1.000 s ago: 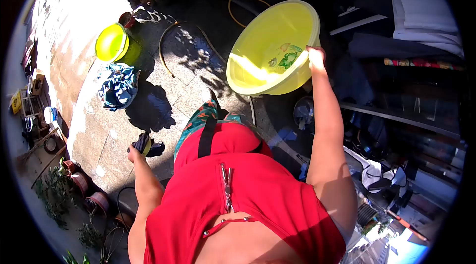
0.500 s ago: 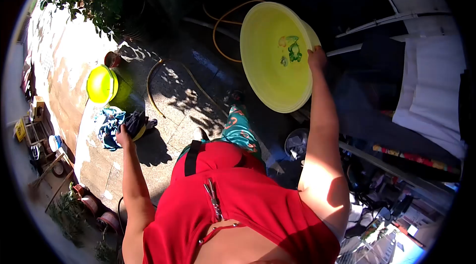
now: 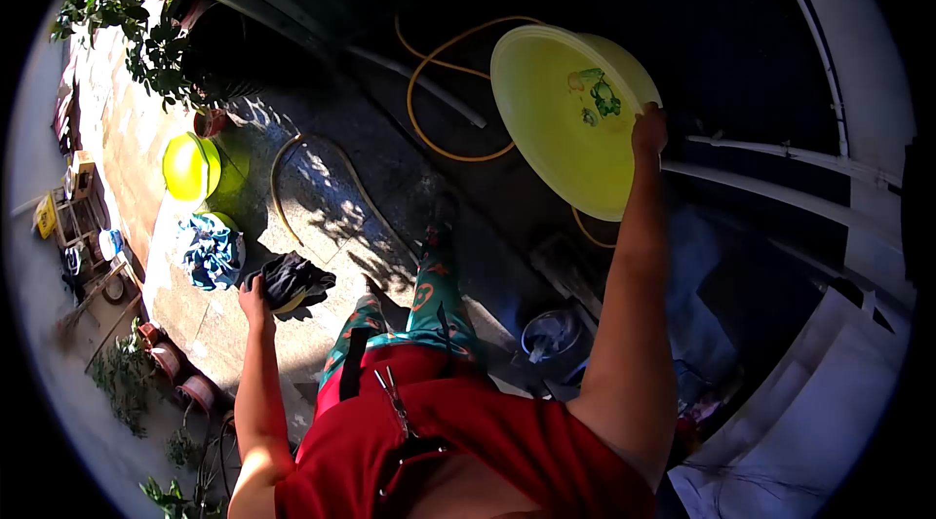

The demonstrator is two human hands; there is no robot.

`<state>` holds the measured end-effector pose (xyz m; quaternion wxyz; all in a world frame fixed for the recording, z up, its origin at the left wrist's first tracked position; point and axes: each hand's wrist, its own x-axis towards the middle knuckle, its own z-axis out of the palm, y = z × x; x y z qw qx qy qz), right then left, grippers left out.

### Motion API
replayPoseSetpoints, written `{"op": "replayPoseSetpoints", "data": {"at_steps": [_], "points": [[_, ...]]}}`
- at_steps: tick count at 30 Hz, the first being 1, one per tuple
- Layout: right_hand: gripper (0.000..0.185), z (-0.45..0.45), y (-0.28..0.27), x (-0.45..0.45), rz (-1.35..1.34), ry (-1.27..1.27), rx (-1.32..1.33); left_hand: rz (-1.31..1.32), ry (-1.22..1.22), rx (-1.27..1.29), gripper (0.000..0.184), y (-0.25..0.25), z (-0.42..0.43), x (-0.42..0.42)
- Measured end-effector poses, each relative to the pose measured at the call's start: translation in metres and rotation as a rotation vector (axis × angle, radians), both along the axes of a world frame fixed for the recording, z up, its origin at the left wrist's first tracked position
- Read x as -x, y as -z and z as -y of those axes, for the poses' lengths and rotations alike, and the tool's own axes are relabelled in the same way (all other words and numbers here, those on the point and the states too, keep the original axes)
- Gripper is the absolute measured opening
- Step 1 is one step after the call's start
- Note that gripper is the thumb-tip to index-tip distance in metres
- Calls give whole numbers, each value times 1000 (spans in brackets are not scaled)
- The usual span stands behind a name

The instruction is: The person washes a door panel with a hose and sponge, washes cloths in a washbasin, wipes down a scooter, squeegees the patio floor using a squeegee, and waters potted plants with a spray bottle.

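Observation:
My right hand (image 3: 649, 126) grips the near rim of a large yellow basin (image 3: 546, 129), which is lifted and tilted so its inside shows. A green printed picture (image 3: 604, 96) decorates its bottom. On the other side, my left hand (image 3: 255, 293) is closed on a bunched dark garment (image 3: 298, 277) with a small yellowish part along its lower edge. Just beyond that hand lies a heap of blue-and-white patterned cloth (image 3: 211, 252), with a yellow-green rim partly visible behind it. A bright yellow-green basin (image 3: 189, 168) stands farther off on the sunlit paving.
A hose (image 3: 341, 160) curves over the paving ahead of my feet, and an orange hose (image 3: 417, 115) loops beside the large basin. Near my right leg sits a bucket (image 3: 552, 334). White pipes (image 3: 780, 151) run at right; potted plants (image 3: 166, 358) line the left.
The view has turned. My left hand and the dark garment are now apart from the patterned cloth, farther right. The large basin, still in my right hand, sits slightly farther right in view.

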<state>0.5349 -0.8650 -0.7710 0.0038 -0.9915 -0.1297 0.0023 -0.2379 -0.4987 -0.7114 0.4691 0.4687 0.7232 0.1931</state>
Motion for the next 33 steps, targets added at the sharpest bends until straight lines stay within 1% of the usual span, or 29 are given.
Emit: {"op": "replayPoseSetpoints", "data": {"at_steps": [3, 4, 5, 7, 8, 10, 11, 12, 15, 16, 17, 19, 21, 22, 23, 25, 27, 28, 31, 33], "points": [[30, -9, 4, -28, 22, -1, 47, 76, -20, 1, 17, -16, 8, -54], [31, -14, 2, -34, -15, 12, 66, 72, 28, -13, 16, -6, 5, -55], [33, -13, 14, -40, 20, -6, 32, 102, 79, -13, 16, -2, 4, -58], [35, -2, 40, -63, 94, -35, -32, -12, 191, 17, 17, -15, 9, -87], [53, 1, 41, -75, -79, 1, -30, -75, 248, 6, 17, -16, 9, -94], [65, 5, 55, -74, 13, -27, 39, -198, 366, -9, 18, -14, 11, -102], [71, 5, 56, -69, 62, -45, 74, -191, 348, 1, 19, -12, 15, -106], [82, 3, 55, -64, -82, -14, 135, -183, 328, 8, 19, -9, 17, -109], [76, -5, 72, -21, -236, -140, 113, -136, 254, 32, 19, 2, 17, -103], [71, -9, 82, -2, -358, -145, 148, -108, 216, 51, 18, 0, 18, -102], [66, -14, 93, 20, -481, -158, 183, -84, 172, 64, 17, -6, 20, -103], [57, -22, 104, 73, -625, -202, 162, -16, 26, 67, 16, -3, 22, -87], [54, -34, 114, 126, -750, -253, 180, 92, -48, 29, 15, -9, 24, -75], [53, -41, 116, 151, -794, -316, 225, 111, -94, 6, 15, -7, 27, -60], [51, -51, 115, 177, -834, -381, 272, 132, -140, -18, 14, -3, 30, -43], [48, -75, 103, 227, -920, -437, 212, -9, -215, -24, 20, -5, 31, -17], [46, -106, 95, 266, -982, -555, 213, -46, -302, -40, 22, -12, 34, 9], [46, -120, 91, 285, -1013, -612, 219, -17, -335, -77, 22, -7, 38, 31], [43, -170, 67, 338, -1006, -705, 200, -76, -455, -61, 20, 6, 48, 103], [45, -209, 52, 369, -971, -744, 209, -113, -511, -102, 24, 18, 54, 154]]}}
